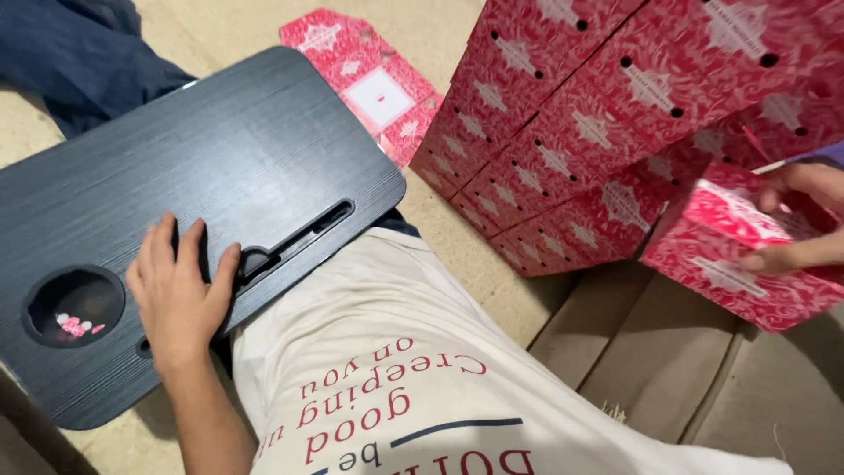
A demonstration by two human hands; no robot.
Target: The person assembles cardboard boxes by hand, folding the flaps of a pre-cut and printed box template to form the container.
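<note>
2 hands, well apart. Right hand (796, 224) at far right pinches a pink patterned box (747, 264), long axis running left-near to right. Left hand (180, 295) lies spread flat on the dark lap tray (220, 149).

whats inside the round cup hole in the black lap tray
A few small pink and white scraps lie at the bottom of the round recess in the black wood-grain lap tray. The rest looks dark and bare.
</note>
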